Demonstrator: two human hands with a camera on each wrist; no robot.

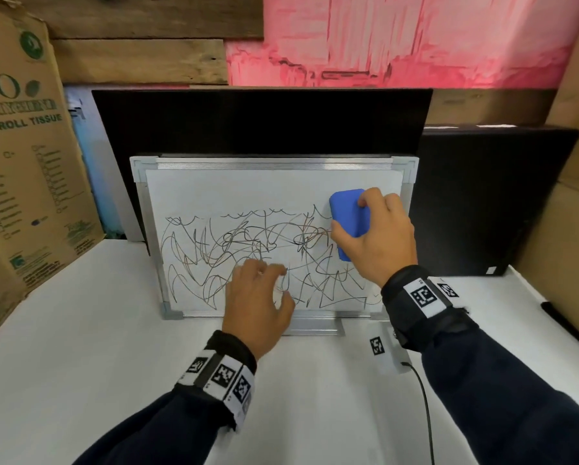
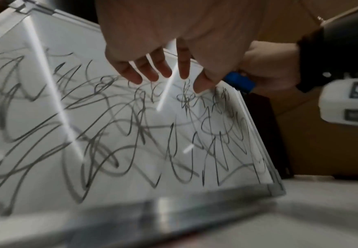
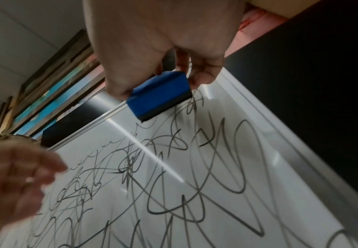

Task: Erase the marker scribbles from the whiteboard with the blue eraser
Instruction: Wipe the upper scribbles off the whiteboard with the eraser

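Note:
A small whiteboard [image 1: 187,193] in a silver frame leans upright against a black panel. Dark marker scribbles [image 1: 214,253] cover its middle and lower part; the top strip is white. My right hand [image 1: 378,236] grips the blue eraser [image 1: 348,213] at the board's upper right, thumb on its left side, fingers on its right. In the right wrist view the eraser [image 3: 161,95] has its dark felt against the board [image 3: 205,167]. My left hand [image 1: 261,297] hovers before the board's lower middle, fingers relaxed and spread [image 2: 152,70], holding nothing.
The board stands on a white table [image 1: 96,364]. A black panel [image 1: 261,122] rises behind it and a black box [image 1: 482,203] sits at the right. A cardboard box [image 1: 23,162] stands at the left. A black cable [image 1: 422,397] lies on the table by my right arm.

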